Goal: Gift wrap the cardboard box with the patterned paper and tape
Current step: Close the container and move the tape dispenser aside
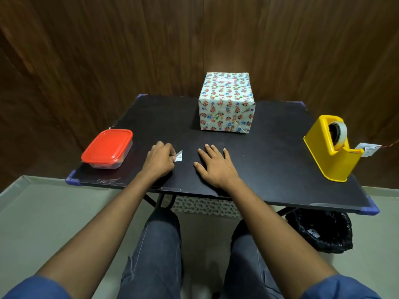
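Black folding table with blue corner guards, brown wood-panel wall behind, pale floor below. Black lined bin under the table at 4 o'clock. More patterned paper visible under the table's near edge.

Wrapped box in floral patterned paper sits at 12 o'clock, far centre of the table, flaps folded on its near face. Pale strip on its top, writing unreadable. Yellow tape dispenser with white roll at 3 o'clock. Red-lidded plastic container at 9 o'clock. No legible brands.

Left hand at 7 o'clock near the front edge, fingers curled, pinching a small white paper scrap; tiny print on it, too small to read. Right hand lies flat on the table, fingers spread and straight, holding nothing. Box is well apart from both hands, beyond the right hand's fingertips.
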